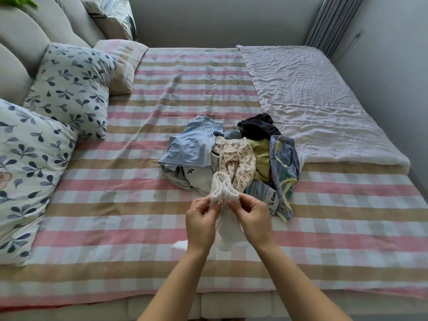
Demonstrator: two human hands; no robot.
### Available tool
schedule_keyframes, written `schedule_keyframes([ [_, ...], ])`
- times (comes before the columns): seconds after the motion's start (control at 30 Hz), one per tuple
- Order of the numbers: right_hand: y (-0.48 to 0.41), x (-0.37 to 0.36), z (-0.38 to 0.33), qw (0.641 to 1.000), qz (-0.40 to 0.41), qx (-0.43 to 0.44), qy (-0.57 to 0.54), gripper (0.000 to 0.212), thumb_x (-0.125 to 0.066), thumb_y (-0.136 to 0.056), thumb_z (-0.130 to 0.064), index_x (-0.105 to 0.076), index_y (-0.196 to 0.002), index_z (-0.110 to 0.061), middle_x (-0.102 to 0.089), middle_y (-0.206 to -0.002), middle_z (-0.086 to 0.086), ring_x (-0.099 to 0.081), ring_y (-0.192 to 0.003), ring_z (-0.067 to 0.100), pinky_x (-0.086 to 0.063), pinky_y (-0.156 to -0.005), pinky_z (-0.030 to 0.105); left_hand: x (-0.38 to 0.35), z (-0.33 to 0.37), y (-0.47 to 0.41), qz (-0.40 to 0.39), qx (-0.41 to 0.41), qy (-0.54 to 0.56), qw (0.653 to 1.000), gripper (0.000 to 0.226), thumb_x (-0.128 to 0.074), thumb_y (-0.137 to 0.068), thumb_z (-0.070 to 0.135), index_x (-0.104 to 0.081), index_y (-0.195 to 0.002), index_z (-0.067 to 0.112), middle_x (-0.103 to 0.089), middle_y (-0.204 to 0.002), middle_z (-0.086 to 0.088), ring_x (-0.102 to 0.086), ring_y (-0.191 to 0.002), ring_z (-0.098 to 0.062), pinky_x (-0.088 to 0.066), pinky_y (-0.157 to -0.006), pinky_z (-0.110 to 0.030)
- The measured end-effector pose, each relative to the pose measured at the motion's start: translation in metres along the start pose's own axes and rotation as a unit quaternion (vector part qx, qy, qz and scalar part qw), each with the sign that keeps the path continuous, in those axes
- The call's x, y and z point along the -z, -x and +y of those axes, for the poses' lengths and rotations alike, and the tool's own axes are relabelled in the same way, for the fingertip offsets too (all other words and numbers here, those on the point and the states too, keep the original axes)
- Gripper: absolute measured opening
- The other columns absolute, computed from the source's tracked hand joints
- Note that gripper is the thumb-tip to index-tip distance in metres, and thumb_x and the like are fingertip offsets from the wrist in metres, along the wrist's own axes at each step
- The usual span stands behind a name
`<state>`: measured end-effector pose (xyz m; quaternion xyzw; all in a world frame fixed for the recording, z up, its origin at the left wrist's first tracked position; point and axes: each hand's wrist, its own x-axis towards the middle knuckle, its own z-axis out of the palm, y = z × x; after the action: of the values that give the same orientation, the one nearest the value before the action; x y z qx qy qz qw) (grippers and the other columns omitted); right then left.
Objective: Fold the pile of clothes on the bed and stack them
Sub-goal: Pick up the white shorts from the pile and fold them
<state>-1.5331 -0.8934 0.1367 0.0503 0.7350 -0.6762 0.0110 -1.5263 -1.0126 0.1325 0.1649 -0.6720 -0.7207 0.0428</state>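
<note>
Grip of left hand (201, 224) and right hand (253, 220) pinched on elastic waistband of white garment (228, 194), held just before pile (231, 154) on bed (115, 205); best draw band taut and level, then lay flat beside pile

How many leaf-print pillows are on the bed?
2: near pillow at the left edge, second pillow just beyond it; the far-corner patterned bundle may be another.

Leaf-print pillows (69, 89): two at left, against the headboard (20, 42).
Checked pillow (122, 63): far left.
Crumpled pale quilt (312, 100): far right.
Curtain (331, 22): far right corner.
</note>
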Motion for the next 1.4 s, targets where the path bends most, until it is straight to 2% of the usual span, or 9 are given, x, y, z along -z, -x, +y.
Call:
schedule_keyframes([
  [0.17,0.01,-0.001,0.002,1.0,0.026,-0.01,-0.01,0.013,-0.068,-0.083,-0.01,-0.072,-0.089,-0.021,-0.073,-0.081,0.001,-0.067,-0.078,0.011,-0.054,-0.07,0.023,-0.006,-0.006,0.011,0.018,-0.008,-0.018,1.0,0.018,-0.065,-0.083,0.012,-0.069,-0.1,0.012,-0.06,-0.095,-0.005,-0.061,-0.09,-0.012,-0.049,-0.078,-0.014],
  [0.37,0.014,0.0,0.003,0.999,0.02,-0.013,-0.021,0.016,-0.067,-0.084,-0.01,-0.073,-0.099,-0.011,-0.074,-0.086,-0.002,-0.069,-0.081,0.009,-0.052,-0.07,0.018,-0.012,-0.006,0.019,0.023,0.015,0.031,0.999,0.018,-0.068,-0.08,0.01,-0.07,-0.095,0.019,-0.067,-0.099,-0.015,-0.064,-0.097,-0.027,-0.051,-0.087,-0.037],
  [0.63,0.016,0.001,0.01,0.997,-0.033,-0.036,-0.057,0.014,-0.068,-0.081,-0.023,-0.07,-0.095,-0.023,-0.073,-0.088,-0.001,-0.068,-0.087,0.015,-0.054,-0.077,0.025,-0.004,-0.007,0.029,0.007,0.041,0.051,0.998,0.013,-0.061,-0.084,0.021,-0.073,-0.091,0.022,-0.072,-0.095,-0.006,-0.067,-0.096,-0.02,-0.053,-0.084,-0.032],
  [0.77,0.014,-0.01,0.014,0.995,-0.088,-0.042,0.009,0.038,-0.076,-0.075,-0.022,-0.062,-0.109,-0.013,-0.068,-0.099,0.002,-0.064,-0.094,0.014,-0.052,-0.082,0.027,0.01,-0.008,0.027,-0.007,0.075,0.099,0.992,0.027,-0.045,-0.095,0.015,-0.07,-0.1,0.006,-0.074,-0.091,-0.004,-0.069,-0.091,-0.016,-0.054,-0.073,-0.021],
  [0.9,0.01,-0.025,0.012,0.993,-0.105,-0.044,-0.015,0.024,-0.068,-0.082,-0.01,-0.064,-0.105,-0.015,-0.07,-0.096,0.001,-0.066,-0.09,0.013,-0.054,-0.079,0.029,0.039,-0.007,0.011,0.003,0.019,0.045,0.999,0.016,-0.057,-0.088,0.007,-0.07,-0.086,0.017,-0.072,-0.08,-0.003,-0.067,-0.079,-0.018,-0.054,-0.066,-0.021],
  [1.0,0.002,-0.041,0.009,0.987,-0.149,-0.054,-0.022,0.023,-0.065,-0.084,-0.007,-0.064,-0.103,-0.02,-0.07,-0.097,0.0,-0.065,-0.09,0.012,-0.054,-0.079,0.028,0.076,-0.009,-0.02,0.029,-0.001,-0.032,0.999,0.032,-0.072,-0.076,0.007,-0.056,-0.102,0.019,-0.059,-0.099,0.003,-0.057,-0.092,-0.012,-0.047,-0.074,-0.015],
  [1.1,-0.009,-0.06,0.008,0.983,-0.173,-0.064,-0.004,0.023,-0.061,-0.087,-0.005,-0.064,-0.105,-0.02,-0.069,-0.101,0.002,-0.064,-0.094,0.013,-0.052,-0.082,0.026,0.119,-0.007,-0.062,-0.13,0.07,-0.064,0.987,0.069,-0.075,-0.073,0.008,-0.041,-0.132,0.018,-0.047,-0.13,0.009,-0.043,-0.121,-0.004,-0.037,-0.094,-0.016],
  [1.2,-0.024,-0.085,0.009,0.981,-0.181,-0.069,-0.004,0.027,-0.059,-0.088,-0.003,-0.063,-0.107,-0.021,-0.069,-0.104,-0.001,-0.064,-0.098,0.01,-0.05,-0.085,0.021,0.152,-0.001,-0.102,-0.282,0.114,-0.066,0.95,0.054,-0.072,-0.072,-0.002,-0.055,-0.121,0.012,-0.062,-0.118,-0.004,-0.057,-0.112,-0.015,-0.049,-0.092,-0.024],
  [1.4,-0.071,-0.138,0.017,0.989,-0.132,-0.073,0.009,0.026,-0.06,-0.085,0.003,-0.063,-0.109,-0.006,-0.068,-0.103,0.008,-0.064,-0.09,0.013,-0.05,-0.087,0.03,0.183,-0.004,-0.163,-0.239,0.1,-0.113,0.959,0.026,-0.071,-0.073,-0.006,-0.068,-0.095,0.007,-0.071,-0.083,0.001,-0.065,-0.077,-0.008,-0.052,-0.071,-0.019],
])
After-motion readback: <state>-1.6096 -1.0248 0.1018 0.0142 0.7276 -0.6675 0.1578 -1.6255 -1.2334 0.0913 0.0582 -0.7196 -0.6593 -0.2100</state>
